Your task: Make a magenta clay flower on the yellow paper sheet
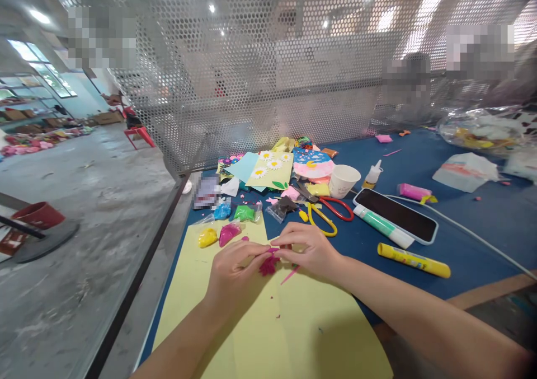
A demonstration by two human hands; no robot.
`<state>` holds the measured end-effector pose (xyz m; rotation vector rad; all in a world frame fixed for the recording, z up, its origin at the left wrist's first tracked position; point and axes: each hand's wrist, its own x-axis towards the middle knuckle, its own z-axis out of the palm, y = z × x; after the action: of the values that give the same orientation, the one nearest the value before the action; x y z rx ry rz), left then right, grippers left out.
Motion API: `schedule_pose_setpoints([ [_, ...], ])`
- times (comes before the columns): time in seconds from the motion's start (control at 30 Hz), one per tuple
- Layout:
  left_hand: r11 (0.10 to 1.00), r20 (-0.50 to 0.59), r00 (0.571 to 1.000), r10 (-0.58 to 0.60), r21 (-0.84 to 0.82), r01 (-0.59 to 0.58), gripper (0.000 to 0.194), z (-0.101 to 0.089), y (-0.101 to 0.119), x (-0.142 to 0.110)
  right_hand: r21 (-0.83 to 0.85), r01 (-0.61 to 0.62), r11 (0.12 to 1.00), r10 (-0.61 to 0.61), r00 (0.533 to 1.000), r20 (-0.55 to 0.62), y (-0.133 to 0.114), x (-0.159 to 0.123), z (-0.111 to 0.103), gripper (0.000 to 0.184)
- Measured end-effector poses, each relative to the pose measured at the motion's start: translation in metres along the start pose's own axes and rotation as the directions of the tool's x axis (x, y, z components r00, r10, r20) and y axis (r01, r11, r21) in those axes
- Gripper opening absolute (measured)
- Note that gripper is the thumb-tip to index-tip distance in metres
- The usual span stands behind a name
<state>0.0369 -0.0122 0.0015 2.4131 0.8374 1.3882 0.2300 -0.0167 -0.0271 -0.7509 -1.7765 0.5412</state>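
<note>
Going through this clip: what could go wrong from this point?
The left hand and right hand pinch magenta clay above the yellow card, where magenta crumbs lie; these could get pressed in and stain it. The yellow clay lump and pink clay lump nearby might pick up stray colour. The red-handled scissors lie close to the right hand and could be nudged.

Room for the left hand (237,270) and right hand (308,250) to move low over the yellow paper sheet (268,334) toward the body, yellow clay (207,237) and pink clay (230,234) just ahead, red-handled scissors (335,208) and a phone (396,215) obstructing forward right, perforated metal screen (268,71) closing the far edge
</note>
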Motion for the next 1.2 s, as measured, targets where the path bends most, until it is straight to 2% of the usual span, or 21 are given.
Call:
schedule_pose_setpoints([
  [0.1,1.0,0.018,1.0,-0.022,0.019,0.021,0.009,0.0003,-0.0009,-0.0016,-0.005,0.01,1.0,-0.01,1.0,-0.01,0.0003,0.0004,-0.0001,0.013],
  [0.27,0.999,0.01,1.0,0.016,0.046,-0.017,0.011,0.0005,-0.0014,-0.0039,-0.009,0.019,1.0,-0.019,1.0,-0.014,0.0007,0.0009,0.0,0.013],
  [0.5,0.998,0.016,0.999,-0.03,0.055,0.029,0.011,-0.0021,-0.0037,-0.005,0.004,0.019,1.0,-0.019,0.999,-0.039,-0.0005,0.0022,-0.0008,0.009],
  [0.63,0.996,0.056,0.995,-0.077,0.05,0.075,0.021,-0.0005,-0.0036,-0.0059,0.009,0.016,1.0,-0.015,0.999,-0.051,-0.0034,0.0033,-0.0012,0.011],
  [0.73,0.997,0.022,1.0,-0.01,0.072,0.008,0.012,0.0015,-0.0022,-0.0046,0.013,0.01,1.0,-0.009,0.999,-0.036,-0.0036,0.003,-0.0006,0.011],
  [0.8,0.996,0.004,0.999,0.034,0.088,-0.034,0.014,0.0024,-0.0015,-0.0035,0.015,0.006,1.0,-0.006,0.999,-0.031,-0.0029,0.0025,0.0,0.01],
  [1.2,0.988,0.003,0.995,0.096,0.125,-0.096,0.015,0.0034,-0.0044,-0.0048,0.01,-0.004,1.0,0.004,1.0,-0.018,-0.0023,0.0019,-0.0004,0.014],
])
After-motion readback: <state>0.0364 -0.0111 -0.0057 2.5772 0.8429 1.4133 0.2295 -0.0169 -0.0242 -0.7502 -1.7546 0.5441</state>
